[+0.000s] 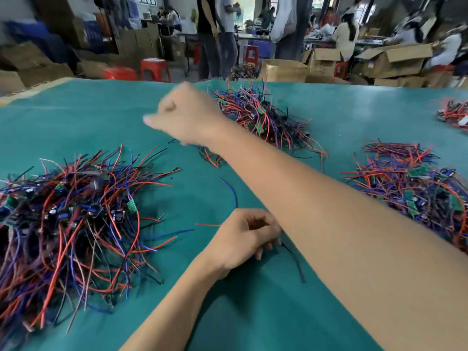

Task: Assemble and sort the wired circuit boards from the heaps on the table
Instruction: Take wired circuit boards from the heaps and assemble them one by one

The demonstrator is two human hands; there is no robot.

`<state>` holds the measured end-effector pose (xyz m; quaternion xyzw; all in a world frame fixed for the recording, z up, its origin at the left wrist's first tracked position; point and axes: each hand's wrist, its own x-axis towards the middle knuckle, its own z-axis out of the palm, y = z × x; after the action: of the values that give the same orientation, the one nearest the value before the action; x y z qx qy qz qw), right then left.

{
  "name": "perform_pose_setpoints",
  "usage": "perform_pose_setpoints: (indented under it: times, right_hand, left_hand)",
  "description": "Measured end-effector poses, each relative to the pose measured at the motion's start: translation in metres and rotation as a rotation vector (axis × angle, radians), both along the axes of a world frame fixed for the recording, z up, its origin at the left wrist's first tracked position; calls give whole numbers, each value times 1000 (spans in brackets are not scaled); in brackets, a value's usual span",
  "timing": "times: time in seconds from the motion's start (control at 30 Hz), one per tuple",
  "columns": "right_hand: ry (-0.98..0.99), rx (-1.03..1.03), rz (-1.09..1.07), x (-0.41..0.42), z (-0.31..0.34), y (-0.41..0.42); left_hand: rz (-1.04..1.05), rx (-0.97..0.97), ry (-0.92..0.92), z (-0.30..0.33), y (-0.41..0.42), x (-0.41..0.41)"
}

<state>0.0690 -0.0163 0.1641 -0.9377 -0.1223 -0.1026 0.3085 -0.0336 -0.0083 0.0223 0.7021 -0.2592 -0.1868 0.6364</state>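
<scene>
Head view shows our left hand point(243, 239) curled low on the green table cover point(101, 117), its fingers closed around something small with a black wire point(295, 262) trailing out on the far side of the grip; we cannot see if a board is inside. Our right hand point(184, 115) is stretched far forward across the left one, blurred, with fingers curled; we cannot tell if it holds anything. Wired circuit boards lie in heaps: a big left heap point(68, 224) beside the left hand, a far heap point(260, 117) just beyond the right hand, and a right heap point(415, 188) past the forearm. We judge these pieces to be light, with soft springy wires that tangle and drag their neighbours, and small stiff boards with solder points that may break. So it seems better to pinch the board by its edges, not to pull on one wire. The cover looks smooth and a little shiny, so pieces may slide on it. Behind the table are cardboard boxes point(395, 57), red stools point(154, 68) and other people working.
</scene>
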Motion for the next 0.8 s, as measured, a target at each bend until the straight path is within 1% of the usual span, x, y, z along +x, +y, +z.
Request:
perform_pose_setpoints:
  times: [0.03, 0.2, 0.27, 0.33, 0.47, 0.53, 0.57, 0.63, 0.7, 0.73, 0.8]
  right_hand:
    - [7, -100, -51, 10, -13, -16]
    - [204, -339, -427, 29, -86, -117]
    - [295, -390, -492, 28, -110, -142]
    - [365, -364, -484, 28, -123, -154]
    - [338, -135, -473, 31, -121, -160]
    - [270, 25, -474, 25, -114, -164]
    - [222, 167, -495, 20, -112, -167]
    - [133, 532, -531, -2, -108, -172]
    - [48, 799, -547, -34, -105, -174]
    - [20, 872, -540, -51, -105, -173]
    - [-1, 900, -461, -88, -105, -169]
  left_hand:
    - [5, -3, 23, -2, 0, 2]
    - [30, 2, 61, -10, -1, 8]
    - [28, -9, 68, -11, -1, 9]
    - [29, -15, 82, -10, -1, 9]
    - [38, -18, 93, -11, 0, 9]
    - [42, -23, 103, -12, 0, 10]
    - [42, -31, 110, -12, 0, 10]
    - [47, -51, 124, -12, 0, 10]
    - [68, -90, 153, -12, 0, 10]
    - [83, -124, 184, -13, -1, 11]
    - [110, -212, 273, -14, -2, 13]
